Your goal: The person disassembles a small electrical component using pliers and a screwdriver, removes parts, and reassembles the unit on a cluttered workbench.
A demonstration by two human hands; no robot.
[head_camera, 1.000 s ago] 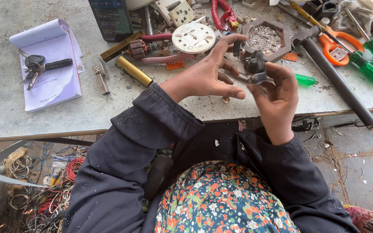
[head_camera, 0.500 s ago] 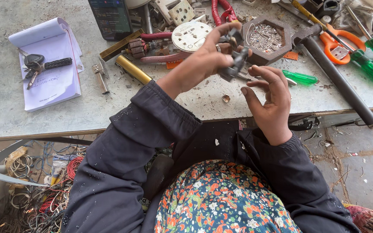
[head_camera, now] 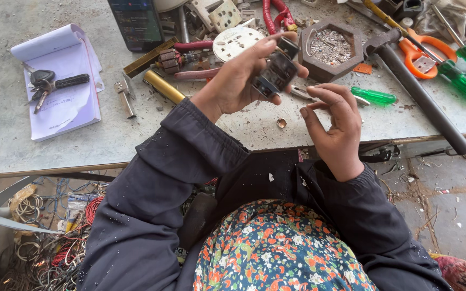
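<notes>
The left hand (head_camera: pixel 238 81) grips a small dark electrical part (head_camera: pixel 277 70), just in front of the hexagonal tray (head_camera: pixel 358 51). It probably handles rigid and light; its flat sides suit pinching. The right hand (head_camera: pixel 335 126) hovers open beneath, holding nothing.

head view, looking down, close workbench (head_camera: pixel 39 156)

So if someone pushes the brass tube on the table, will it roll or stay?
The brass tube is round and smooth, so a sideways push probably rolls it. It looks rigid metal and unlikely to bend. Grit on the table may stop it soon.
</notes>
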